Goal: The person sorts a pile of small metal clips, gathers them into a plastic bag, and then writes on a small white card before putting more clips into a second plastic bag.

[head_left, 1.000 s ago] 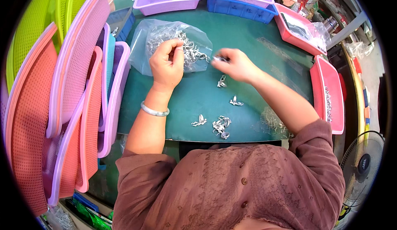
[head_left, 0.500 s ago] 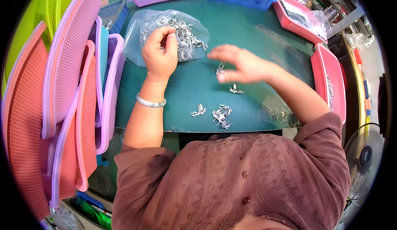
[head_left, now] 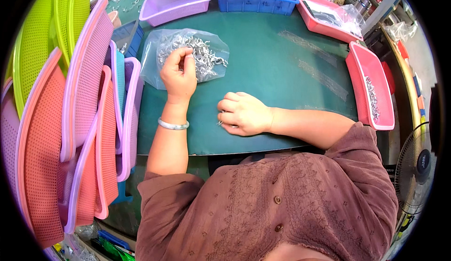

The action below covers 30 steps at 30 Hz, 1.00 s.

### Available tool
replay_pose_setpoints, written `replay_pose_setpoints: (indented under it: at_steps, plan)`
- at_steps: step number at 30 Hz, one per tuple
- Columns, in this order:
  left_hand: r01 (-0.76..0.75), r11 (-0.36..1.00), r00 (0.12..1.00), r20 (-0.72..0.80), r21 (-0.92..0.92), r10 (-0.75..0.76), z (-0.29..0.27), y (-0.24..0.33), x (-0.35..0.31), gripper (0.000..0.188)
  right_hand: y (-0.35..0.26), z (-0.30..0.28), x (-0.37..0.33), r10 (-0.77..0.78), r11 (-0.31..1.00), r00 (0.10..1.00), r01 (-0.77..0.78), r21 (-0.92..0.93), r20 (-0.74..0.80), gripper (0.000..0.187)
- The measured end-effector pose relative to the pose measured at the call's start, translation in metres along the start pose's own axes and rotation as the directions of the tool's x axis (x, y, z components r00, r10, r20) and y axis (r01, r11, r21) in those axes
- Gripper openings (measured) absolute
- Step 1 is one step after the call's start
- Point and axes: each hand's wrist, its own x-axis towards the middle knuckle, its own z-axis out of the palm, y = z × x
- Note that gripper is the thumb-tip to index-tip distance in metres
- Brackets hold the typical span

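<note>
Our left hand [head_left: 178, 73] pinched small metal clips in the clear bag [head_left: 188, 57], far-left on the green counter [head_left: 282, 73]. Our right hand [head_left: 244, 114] lay curled over a few loose clips nearer us, right of the bag.

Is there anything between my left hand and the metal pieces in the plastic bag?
Nothing visible. The left hand already rests on the clear plastic bag, fingertips at the heap of small metal pieces. The right hand lies apart, lower on the green mat.
</note>
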Motion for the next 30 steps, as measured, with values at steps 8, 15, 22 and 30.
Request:
replay_pose_setpoints:
  at_steps: [8, 15, 22, 30]
  plan:
    - [-0.041, 0.999, 0.999, -0.007, 0.015, 0.042, -0.005, 0.012, -0.001, 0.01, 0.057, -0.034, 0.053, 0.824, 0.269, 0.552, -0.585, 0.765, 0.132, 0.025]
    - [-0.049, 0.997, 0.998, -0.034, 0.052, 0.051, -0.001, 0.011, 0.005, 0.009, 0.07, -0.049, 0.135, 0.645, 0.156, 0.75, -0.317, 0.935, 0.146, 0.041]
    - [-0.002, 1.0, 0.999, -0.05, -0.004, 0.002, -0.003, 0.006, -0.001, 0.01, 0.126, -0.063, 0.072, 0.606, 0.796, 0.796, -0.606, 0.007, 0.001, 0.045]
    - [-0.161, 0.964, 0.987, 0.005, 0.21, 0.163, -0.005, 0.027, 0.008, 0.017, 0.14, -0.026, 0.081, 0.701, 0.694, 0.708, -0.704, 0.148, 0.082, 0.023]
